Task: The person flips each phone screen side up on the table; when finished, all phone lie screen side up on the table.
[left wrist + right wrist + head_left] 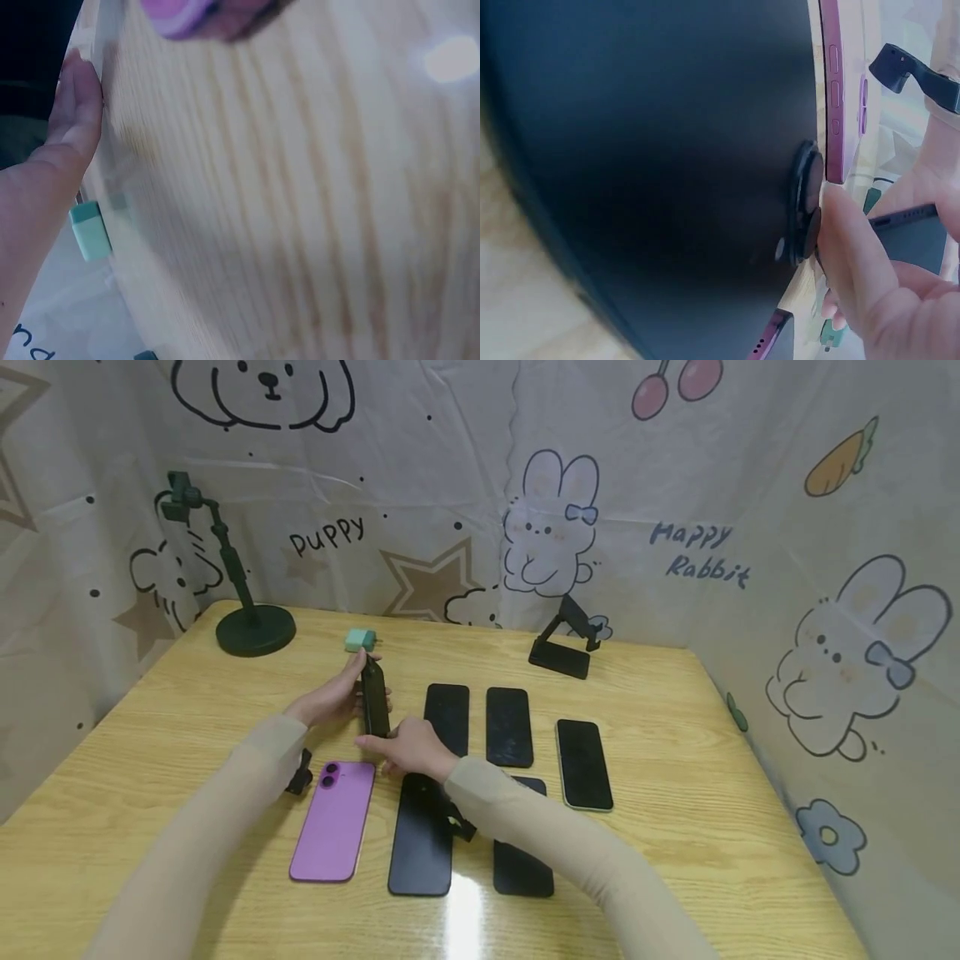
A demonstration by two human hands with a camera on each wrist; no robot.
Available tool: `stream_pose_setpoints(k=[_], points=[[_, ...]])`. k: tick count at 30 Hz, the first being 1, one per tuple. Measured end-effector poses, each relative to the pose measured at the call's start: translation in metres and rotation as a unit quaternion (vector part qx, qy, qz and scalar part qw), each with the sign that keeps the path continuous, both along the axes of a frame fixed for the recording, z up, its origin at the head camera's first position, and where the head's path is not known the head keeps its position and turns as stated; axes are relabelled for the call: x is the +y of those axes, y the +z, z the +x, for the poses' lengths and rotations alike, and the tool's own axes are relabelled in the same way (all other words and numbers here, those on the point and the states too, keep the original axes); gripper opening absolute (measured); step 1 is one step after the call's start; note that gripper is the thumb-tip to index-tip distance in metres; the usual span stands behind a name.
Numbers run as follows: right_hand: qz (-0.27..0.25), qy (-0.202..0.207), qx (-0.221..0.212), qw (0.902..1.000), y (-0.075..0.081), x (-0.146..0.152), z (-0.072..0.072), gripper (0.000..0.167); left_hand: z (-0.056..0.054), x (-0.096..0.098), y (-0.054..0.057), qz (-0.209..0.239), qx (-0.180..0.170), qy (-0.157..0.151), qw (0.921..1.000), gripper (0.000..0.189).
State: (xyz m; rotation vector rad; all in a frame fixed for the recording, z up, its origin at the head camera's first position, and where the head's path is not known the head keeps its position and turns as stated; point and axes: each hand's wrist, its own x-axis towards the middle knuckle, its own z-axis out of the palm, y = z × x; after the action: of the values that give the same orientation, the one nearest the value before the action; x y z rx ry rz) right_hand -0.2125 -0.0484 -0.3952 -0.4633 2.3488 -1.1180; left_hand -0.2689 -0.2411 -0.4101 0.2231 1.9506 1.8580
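pale sleeves loom closest, and your left hand grips a dark phone, right hand pinching its near end, purple phone just this side of both!

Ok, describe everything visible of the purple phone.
The purple phone lies flat, back up, on the wooden table, its camera end pointing away and slightly right. The back is plain and smooth-looking; two round dark lenses sit raised at its far left corner. Three buttons line one edge. Whether the right hand touches it is unclear.
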Motion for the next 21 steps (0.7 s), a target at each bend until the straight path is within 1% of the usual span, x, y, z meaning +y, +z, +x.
stream_pose_setpoints(k=[3, 6, 9, 12, 14, 18, 21], points=[[-0.002, -0.004, 0.042, 0.9991, 0.0010, -0.0008, -0.0003, 0.051, 0.0006, 0.0000, 0.0004, 0.003, 0.001, 0.014, 0.9999, 0.068], [-0.008, -0.007, 0.087, 0.9962, 0.0011, -0.0008, -0.0006, 0.045, 0.0012, -0.0007, 0.0002, 0.003, 0.005, 0.028, 0.9996, 0.070], [-0.026, -0.014, 0.115, 0.9930, 0.0014, 0.0000, -0.0003, 0.036, 0.0017, -0.0013, -0.0005, 0.001, 0.017, 0.042, 0.9990, 0.070], [-0.038, -0.022, 0.127, 0.9910, 0.0023, 0.0007, 0.0002, 0.028, 0.0015, -0.0019, -0.0007, 0.007, 0.028, 0.054, 0.9981, 0.067], [-0.041, -0.025, 0.133, 0.9900, 0.0021, 0.0010, 0.0006, 0.025, 0.0010, -0.0030, -0.0013, 0.012, 0.034, 0.056, 0.9978, 0.063], [-0.038, -0.023, 0.142, 0.9889, 0.0022, 0.0016, 0.0016, 0.022, 0.0006, -0.0049, -0.0027, 0.026, 0.034, 0.058, 0.9974, 0.053], [-0.040, -0.020, 0.149, 0.9879, 0.0025, 0.0020, 0.0022, 0.021, 0.0017, -0.0057, -0.0031, 0.033, 0.041, 0.058, 0.9969, 0.053]])
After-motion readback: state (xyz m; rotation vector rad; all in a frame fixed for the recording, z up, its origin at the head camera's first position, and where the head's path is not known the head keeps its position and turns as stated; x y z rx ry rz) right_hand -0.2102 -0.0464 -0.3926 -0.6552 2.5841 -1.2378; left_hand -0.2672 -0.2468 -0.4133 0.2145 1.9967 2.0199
